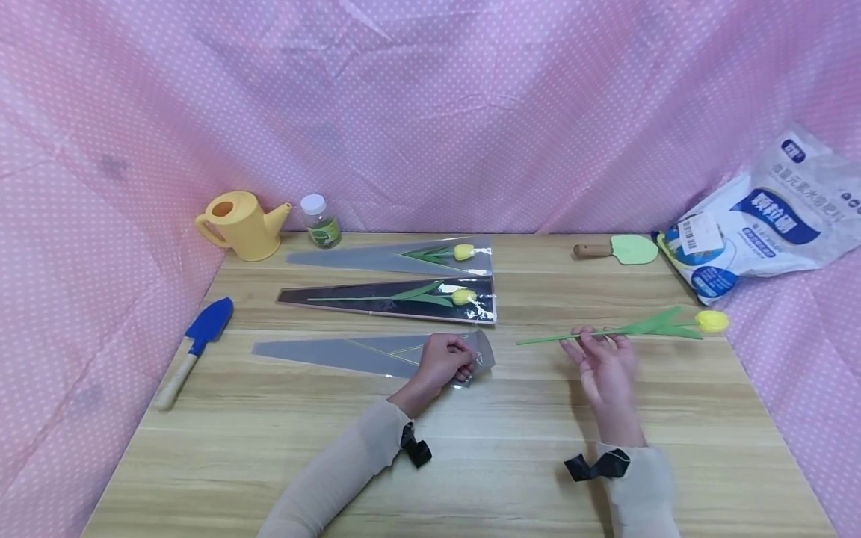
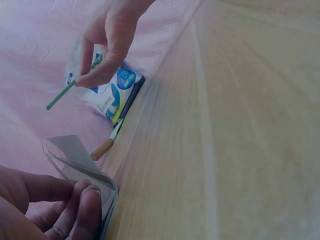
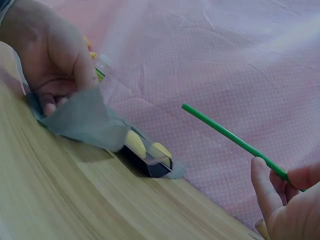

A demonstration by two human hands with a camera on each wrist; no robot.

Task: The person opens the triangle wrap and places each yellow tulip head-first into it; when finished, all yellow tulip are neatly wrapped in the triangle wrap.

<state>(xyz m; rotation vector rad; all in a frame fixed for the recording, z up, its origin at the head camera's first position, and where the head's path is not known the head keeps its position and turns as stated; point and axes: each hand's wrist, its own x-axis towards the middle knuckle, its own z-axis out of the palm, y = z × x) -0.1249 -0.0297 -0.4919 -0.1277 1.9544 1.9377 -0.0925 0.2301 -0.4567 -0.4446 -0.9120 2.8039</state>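
Observation:
My left hand [image 1: 444, 361] pinches the wide end of a grey flower sleeve [image 1: 323, 354] lying on the table. In the left wrist view that sleeve's mouth [image 2: 75, 150] stands parted at the fingertips. My right hand [image 1: 608, 373] holds an artificial yellow tulip [image 1: 655, 325] by its green stem, above the table. The blossom points right and the bare stem end points left toward the sleeve, apart from it. In the right wrist view the stem [image 3: 220, 130] lies between thumb and fingers. Behind, a black sleeve [image 1: 350, 296] and another grey sleeve [image 1: 350, 258] each contain a yellow tulip.
A yellow watering can [image 1: 249, 228] and a lidded jar [image 1: 323, 224] stand at the back left. A blue trowel [image 1: 210, 321] lies at the left edge. At the back right are a green trowel [image 1: 634, 249] and a white printed bag [image 1: 760, 224]. Pink dotted cloth [image 1: 430, 112] surrounds the table.

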